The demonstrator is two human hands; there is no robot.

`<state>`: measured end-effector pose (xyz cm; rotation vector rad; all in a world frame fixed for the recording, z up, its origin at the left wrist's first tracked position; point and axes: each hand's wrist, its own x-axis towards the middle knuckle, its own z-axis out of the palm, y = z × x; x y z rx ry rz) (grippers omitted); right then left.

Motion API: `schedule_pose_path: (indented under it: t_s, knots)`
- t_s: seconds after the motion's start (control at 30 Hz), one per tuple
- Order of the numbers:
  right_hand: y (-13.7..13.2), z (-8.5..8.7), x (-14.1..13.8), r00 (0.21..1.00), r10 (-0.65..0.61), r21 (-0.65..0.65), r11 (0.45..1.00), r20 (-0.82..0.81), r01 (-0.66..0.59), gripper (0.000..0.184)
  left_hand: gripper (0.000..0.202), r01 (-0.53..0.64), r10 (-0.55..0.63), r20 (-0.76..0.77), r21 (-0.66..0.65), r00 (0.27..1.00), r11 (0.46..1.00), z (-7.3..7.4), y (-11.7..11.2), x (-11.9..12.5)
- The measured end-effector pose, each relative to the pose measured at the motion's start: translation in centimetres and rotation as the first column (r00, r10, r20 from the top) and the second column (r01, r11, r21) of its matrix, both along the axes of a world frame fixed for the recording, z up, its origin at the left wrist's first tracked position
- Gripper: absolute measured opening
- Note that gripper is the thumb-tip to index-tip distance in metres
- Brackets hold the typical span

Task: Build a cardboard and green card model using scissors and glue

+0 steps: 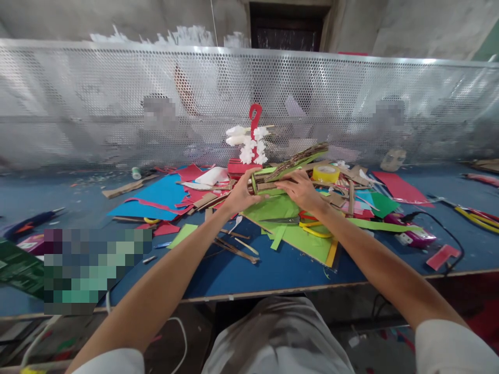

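Observation:
Above the middle of the blue table, a craft piece of green paper, brown cardboard and twigs [266,185] is between both hands. Its dark, twig-covered arm slants up to the right. My left hand [242,196] is closed around the left end, thumb at the near side. My right hand [302,190] grips the right part, its fingers bent over the brown front. Just behind stands a red paper figure [254,122] with a curved neck and white tufts. Below my right hand are scissors [312,227] with yellow and red handles, lying on green paper sheets [296,241].
A yellow tape roll [326,173] sits beyond my right hand. Blue sheets [146,195] lie left, a red sheet [403,187] right. Yellow-handled pliers [477,218] and a purple box with a cable [419,236] lie farther right. A perforated metal screen [128,104] closes off the back.

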<state>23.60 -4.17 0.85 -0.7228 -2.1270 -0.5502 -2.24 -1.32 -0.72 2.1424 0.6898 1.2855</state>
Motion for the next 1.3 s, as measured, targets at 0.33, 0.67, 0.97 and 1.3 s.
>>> schedule_pose_path:
  t_s: [0.33,0.67,0.97,1.3]
  knots:
    - [-0.2,0.0,-0.2,1.0,0.004,-0.033,0.999,0.026,-0.003,0.028,0.089,-0.08,0.086,-0.066,0.09,0.994,0.993,-0.1,0.1,-0.1]
    - [0.2,-0.2,0.1,1.0,-0.005,-0.005,1.0,0.022,0.006,0.024,0.091,-0.084,0.092,-0.088,0.092,0.992,0.992,0.0,0.0,-0.1]
    - [0.1,-0.2,-0.1,0.999,-0.035,-0.019,0.999,0.039,0.036,0.022,0.09,-0.066,0.07,-0.075,0.056,0.995,0.996,0.1,-0.2,-0.1]
    - [0.6,1.3,2.3,0.846,0.021,-0.196,0.969,-0.532,-0.147,0.06,0.096,0.003,-0.003,0.062,-0.004,0.998,1.0,-0.9,1.5,-1.3]
